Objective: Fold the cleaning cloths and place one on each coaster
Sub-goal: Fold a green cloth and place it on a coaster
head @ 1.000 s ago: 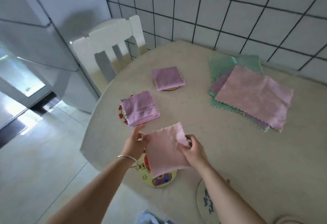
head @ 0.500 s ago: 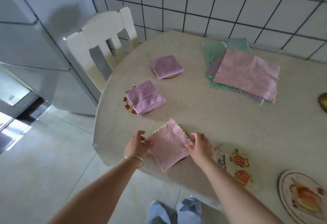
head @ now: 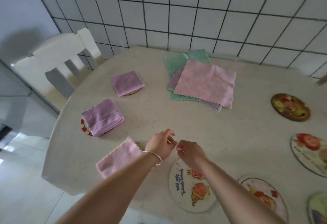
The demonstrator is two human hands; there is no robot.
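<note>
Three folded cloths lay along the table's (head: 177, 126) left edge. The near cloth (head: 118, 158), pink, rested on a coaster almost wholly hidden beneath it, partly overlapped by the left forearm. The middle cloth (head: 102, 116), purple, sat on a red-and-white coaster (head: 84, 129). The far cloth (head: 126, 85), purple, sat on a tan coaster (head: 131, 92). A stack (head: 203, 82) of unfolded cloths, pink over purple over green, lay near the tiled wall (head: 177, 20).

Both hands hovered above the table, just right of the near cloth and clear of it. The left hand (head: 160, 144), with a bracelet (head: 154, 156) at the wrist, had loosely curled fingers and held nothing. The right hand (head: 189, 151) was likewise loosely curled and empty; the two sets of fingertips were nearly touching.

Bare coasters occupied the right side: a cartoon coaster (head: 191, 186) directly below the right hand, and four more (head: 290, 107) (head: 309, 153) (head: 263, 195) (head: 318, 207) toward the right edge. A white chair (head: 58, 59) stood at the far left.
</note>
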